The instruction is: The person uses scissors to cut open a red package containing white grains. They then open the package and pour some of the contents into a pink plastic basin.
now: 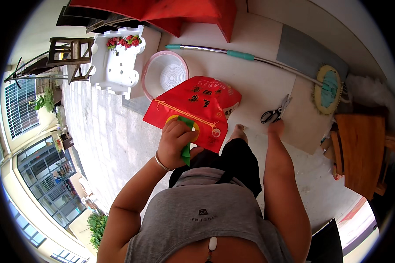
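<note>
Red paper [193,111], one big sheet with gold marks, is held up over the floor [259,83] together with one green paper [186,138]. Both are pinched by the left hand [173,144], its grip pressed tight on them. The right hand [275,128] is stretched down toward one pair of scissors [275,112] lying on the floor; its grip cannot be told, because the fingers are hidden. One pink basket [164,74] is seen past the paper, with nothing seen inside. One white crate [116,68] is set beside it, and red flowers [125,41] are kept in it. One long mop [259,59] is laid across the floor.
</note>
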Tool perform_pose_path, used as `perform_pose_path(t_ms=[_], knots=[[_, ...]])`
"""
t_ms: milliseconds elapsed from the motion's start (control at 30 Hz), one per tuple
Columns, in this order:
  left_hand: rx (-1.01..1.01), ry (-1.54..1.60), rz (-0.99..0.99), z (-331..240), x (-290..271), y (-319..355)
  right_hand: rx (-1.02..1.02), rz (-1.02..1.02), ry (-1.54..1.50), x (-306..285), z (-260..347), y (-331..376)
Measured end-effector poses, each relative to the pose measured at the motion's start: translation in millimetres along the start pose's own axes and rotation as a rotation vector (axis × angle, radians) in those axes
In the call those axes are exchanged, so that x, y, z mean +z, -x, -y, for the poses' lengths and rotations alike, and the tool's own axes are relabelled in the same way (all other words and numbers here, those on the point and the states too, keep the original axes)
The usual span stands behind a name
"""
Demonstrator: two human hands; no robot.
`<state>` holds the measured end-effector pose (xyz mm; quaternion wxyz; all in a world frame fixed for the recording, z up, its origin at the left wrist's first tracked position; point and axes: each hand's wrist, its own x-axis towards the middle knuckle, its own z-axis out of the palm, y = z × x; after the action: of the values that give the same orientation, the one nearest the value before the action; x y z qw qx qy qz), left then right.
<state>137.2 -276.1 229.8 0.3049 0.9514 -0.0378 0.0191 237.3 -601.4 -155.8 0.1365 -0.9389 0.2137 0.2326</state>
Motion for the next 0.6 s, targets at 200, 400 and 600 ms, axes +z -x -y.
perform_pose_path(t_ms=[200, 400, 600], knots=[[-0.178, -0.073, -0.177, -8.6, 16.2, 32.7, 0.102, 0.269, -0.14, -16.2, 8.9, 3.0], [-1.05, 0.604, -0.21, 12.1, 58.2, 80.6, 0.325, 0.542, -1.197, -33.8, -7.5, 16.7], [-1.21, 1.6, -0.35, -7.9, 61.2, 39.9, 0.026, 0.918, -1.677, -140.8, 35.5, 114.5]])
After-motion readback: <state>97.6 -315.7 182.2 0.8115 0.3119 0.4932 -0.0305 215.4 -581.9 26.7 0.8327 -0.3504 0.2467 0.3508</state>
